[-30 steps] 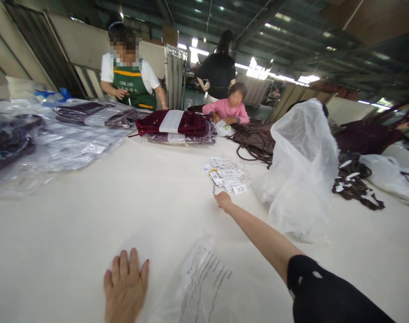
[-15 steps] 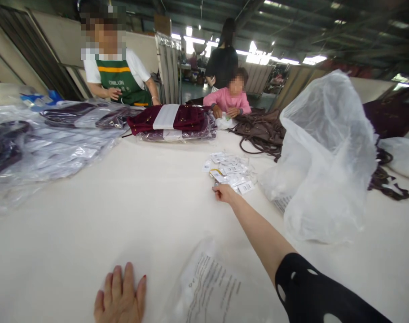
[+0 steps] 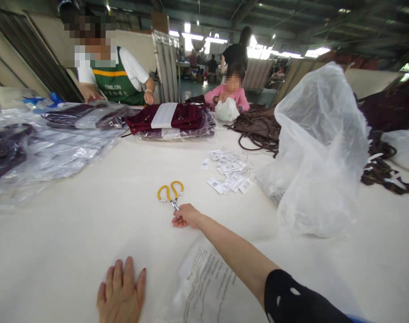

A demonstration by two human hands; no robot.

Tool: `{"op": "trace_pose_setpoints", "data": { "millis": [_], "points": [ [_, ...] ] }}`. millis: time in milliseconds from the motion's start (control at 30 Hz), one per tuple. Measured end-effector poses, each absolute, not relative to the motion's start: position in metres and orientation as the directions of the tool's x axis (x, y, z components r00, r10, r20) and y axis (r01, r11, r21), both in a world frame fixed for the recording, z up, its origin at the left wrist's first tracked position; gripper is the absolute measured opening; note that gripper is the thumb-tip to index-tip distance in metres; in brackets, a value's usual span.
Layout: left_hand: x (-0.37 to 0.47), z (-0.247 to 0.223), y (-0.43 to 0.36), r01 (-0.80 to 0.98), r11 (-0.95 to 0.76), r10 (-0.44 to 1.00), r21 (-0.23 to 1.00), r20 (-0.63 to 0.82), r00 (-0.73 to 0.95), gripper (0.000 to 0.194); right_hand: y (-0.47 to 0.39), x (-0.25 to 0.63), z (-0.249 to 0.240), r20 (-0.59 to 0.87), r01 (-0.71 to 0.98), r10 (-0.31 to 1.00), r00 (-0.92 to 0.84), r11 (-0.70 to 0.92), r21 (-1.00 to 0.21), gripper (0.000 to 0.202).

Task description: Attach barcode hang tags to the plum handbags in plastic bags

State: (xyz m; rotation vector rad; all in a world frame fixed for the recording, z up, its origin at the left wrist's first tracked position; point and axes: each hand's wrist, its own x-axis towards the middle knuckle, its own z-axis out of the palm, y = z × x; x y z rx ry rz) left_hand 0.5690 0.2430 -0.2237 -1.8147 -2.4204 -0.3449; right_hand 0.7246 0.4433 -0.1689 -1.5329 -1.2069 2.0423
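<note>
My right hand (image 3: 187, 216) grips a pair of scissors (image 3: 171, 193) by the blades, its yellow handles pointing away from me over the white table (image 3: 90, 215). The blade tips are hidden in my fingers. Flat on the table at the lower left lies my left hand (image 3: 121, 291), fingers stretched out and nothing in it. A clear plastic bag with printed text (image 3: 207, 282) rests between my left hand and my right forearm. Beyond my right hand is a loose pile of white tags (image 3: 231, 168) with strings.
Folded dark red bags (image 3: 187, 117) are stacked at the far edge. Clear plastic packaging (image 3: 66, 152) covers the left. A bulky white plastic bag (image 3: 318, 157) stands at the right, near brown bags with straps (image 3: 258, 128). Two co-workers face me across the table.
My right hand has drawn the scissors off the tags, toward me and to the left. My left hand has barely moved. The co-worker in pink now holds up a white bundle.
</note>
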Motion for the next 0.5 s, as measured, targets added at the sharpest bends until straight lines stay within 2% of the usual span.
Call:
{"op": "trace_pose_setpoints", "data": {
  "millis": [100,200,333,500],
  "points": [
    [0.569,-0.222,0.242,0.958,0.261,0.938,0.121,0.201,-0.282,0.061,0.447,0.732,-0.171,-0.507,0.496,0.832,-0.226,-0.350,-0.795,0.023],
    [0.570,-0.222,0.242,0.955,0.266,0.939,0.131,0.190,-0.288,0.061,0.469,0.766,-0.170,-0.261,0.709,0.961,-0.094,-0.119,-0.695,0.018],
    [0.569,-0.224,0.243,0.948,0.283,0.932,0.144,0.193,-0.308,0.063,0.500,0.819,-0.184,-0.038,0.894,0.999,-0.015,-0.003,-0.448,0.034],
    [0.565,-0.228,0.243,0.951,0.280,0.941,0.131,0.160,-0.299,0.059,0.511,0.849,-0.213,0.065,0.966,0.995,-0.071,0.085,-0.246,0.038]
  ]
}}
